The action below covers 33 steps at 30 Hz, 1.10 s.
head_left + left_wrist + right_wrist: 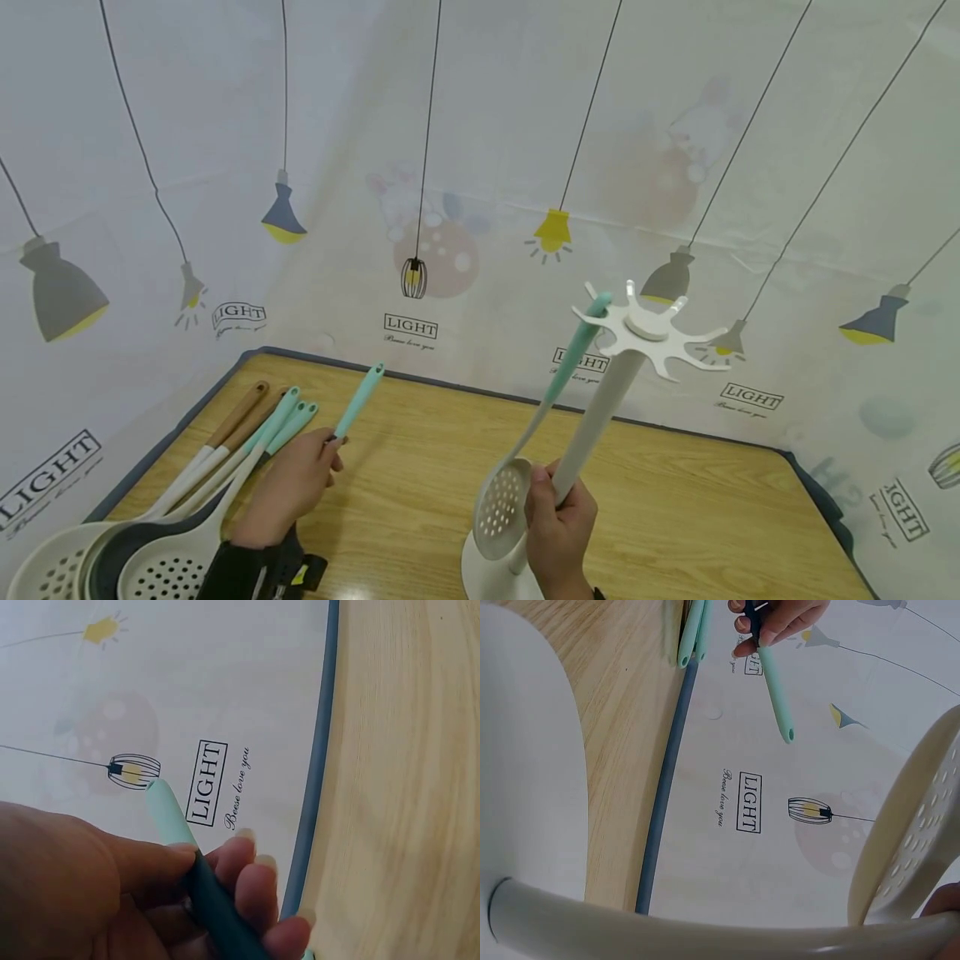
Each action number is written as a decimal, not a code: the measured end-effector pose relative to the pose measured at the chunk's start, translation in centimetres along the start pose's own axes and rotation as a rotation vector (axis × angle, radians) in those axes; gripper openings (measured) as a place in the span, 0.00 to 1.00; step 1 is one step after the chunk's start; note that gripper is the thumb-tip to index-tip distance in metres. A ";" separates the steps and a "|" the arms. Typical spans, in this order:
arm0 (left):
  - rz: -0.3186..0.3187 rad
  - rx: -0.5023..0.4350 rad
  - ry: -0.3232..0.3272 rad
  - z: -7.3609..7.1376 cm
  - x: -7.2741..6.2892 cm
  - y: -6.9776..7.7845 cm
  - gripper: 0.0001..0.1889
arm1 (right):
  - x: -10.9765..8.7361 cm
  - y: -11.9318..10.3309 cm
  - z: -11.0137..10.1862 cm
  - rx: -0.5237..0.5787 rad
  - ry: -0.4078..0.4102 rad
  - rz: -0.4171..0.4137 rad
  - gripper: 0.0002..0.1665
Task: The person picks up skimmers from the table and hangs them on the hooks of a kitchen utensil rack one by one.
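Note:
My left hand (296, 479) pinches a kitchen utensil by its mint handle (361, 402), near where it joins a dark neck (225, 911). Its head is hidden behind the hand and sleeve in the head view. My right hand (558, 525) grips the white pole (600, 417) of a utensil stand, low down, above its round base (487, 575). Atop the pole is a hook ring (648, 325) with several arms. One mint-handled skimmer (504, 508) hangs from it, left of the pole; its perforated bowl (900, 840) is beside the pole in the right wrist view.
At the left of the wooden table (712, 508) lies a pile of utensils with mint handles (285, 421) and brown handles (238, 412). A white slotted spoon (168, 567) lies on top. Behind the table's dark edge hangs a lamp-printed backdrop (480, 167).

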<state>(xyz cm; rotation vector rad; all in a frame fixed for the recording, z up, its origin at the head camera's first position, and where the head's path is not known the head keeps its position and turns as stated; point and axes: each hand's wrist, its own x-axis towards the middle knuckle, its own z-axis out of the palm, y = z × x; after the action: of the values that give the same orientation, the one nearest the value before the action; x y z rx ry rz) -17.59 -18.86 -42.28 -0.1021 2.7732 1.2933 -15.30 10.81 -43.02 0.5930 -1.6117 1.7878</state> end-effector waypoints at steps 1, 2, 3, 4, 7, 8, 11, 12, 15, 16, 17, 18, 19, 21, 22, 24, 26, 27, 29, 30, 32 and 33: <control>0.001 -0.004 -0.001 0.0 0.0 0.1 0.17 | 0.0 0.1 0.0 0.008 -0.003 -0.007 0.17; 0.004 -0.008 -0.001 0.0 0.0 0.1 0.17 | 0.0 0.0 0.0 0.003 -0.002 -0.002 0.17; 0.007 -0.012 -0.001 0.0 0.0 0.2 0.17 | 0.0 0.0 0.0 -0.002 -0.002 0.003 0.17; 0.008 -0.019 -0.003 0.0 -0.1 0.2 0.17 | 0.0 0.0 0.0 -0.006 -0.002 0.004 0.17; 0.010 -0.036 -0.012 -0.1 -0.2 0.4 0.17 | 0.0 0.0 0.0 0.003 -0.005 -0.008 0.17; 0.010 -0.042 -0.016 -0.1 -0.2 0.5 0.17 | 0.0 -0.1 0.0 -0.010 0.000 0.003 0.18; 0.004 -0.065 -0.030 -0.2 -0.3 0.8 0.17 | 0.0 0.1 0.0 0.014 -0.006 -0.020 0.17; 0.008 -0.075 -0.033 -0.2 -0.3 0.8 0.17 | 0.0 0.2 0.0 0.012 -0.004 -0.020 0.17; 0.027 -0.105 -0.038 -0.2 -0.5 1.1 0.16 | -0.1 0.5 -0.1 0.040 -0.015 -0.044 0.15; 0.035 -0.120 -0.040 -0.2 -0.5 1.2 0.16 | -0.1 0.7 -0.1 0.048 -0.018 -0.052 0.15; 0.041 -0.131 -0.043 -0.3 -0.6 1.2 0.16 | -0.1 0.7 -0.2 0.047 -0.018 -0.052 0.15; 0.043 -0.142 -0.045 -0.3 -0.6 1.3 0.16 | -0.2 0.8 -0.2 0.046 -0.017 -0.051 0.15; 0.044 -0.152 -0.047 -0.3 -0.7 1.4 0.16 | -0.2 0.9 -0.2 0.044 -0.017 -0.050 0.15; 0.047 -0.171 -0.054 -0.4 -0.7 1.6 0.17 | -0.2 0.9 -0.2 0.043 -0.016 -0.049 0.15; 0.052 -0.178 -0.057 -0.4 -0.7 1.6 0.17 | -0.2 0.9 -0.2 0.042 -0.016 -0.049 0.15; 0.064 -0.188 -0.066 -0.5 -0.7 1.6 0.17 | -0.2 0.9 -0.2 0.042 -0.015 -0.047 0.15; 0.083 -0.203 -0.078 -0.5 -0.7 1.6 0.17 | -0.1 0.8 -0.2 0.039 -0.012 -0.045 0.15; 0.094 -0.211 -0.085 -0.6 -0.7 1.5 0.17 | -0.1 0.7 -0.2 0.037 -0.011 -0.045 0.15; 0.117 -0.227 -0.102 -0.6 -0.7 1.5 0.17 | -0.1 0.6 -0.2 0.036 -0.010 -0.046 0.15; 0.130 -0.234 -0.110 -0.7 -0.7 1.5 0.17 | -0.1 0.6 -0.1 0.036 -0.010 -0.047 0.15; 0.148 -0.248 -0.121 -0.7 -0.7 1.6 0.18 | -0.1 0.6 -0.1 0.035 -0.009 -0.052 0.15; 0.152 -0.252 -0.123 -0.8 -0.7 1.6 0.18 | -0.1 0.6 -0.2 0.037 -0.008 -0.053 0.15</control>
<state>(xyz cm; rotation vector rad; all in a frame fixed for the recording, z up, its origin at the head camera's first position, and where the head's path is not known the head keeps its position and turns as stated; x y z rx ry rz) -17.07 -18.40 -40.49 0.1705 2.5464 1.6212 -15.66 10.92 -43.53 0.6550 -1.5571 1.7818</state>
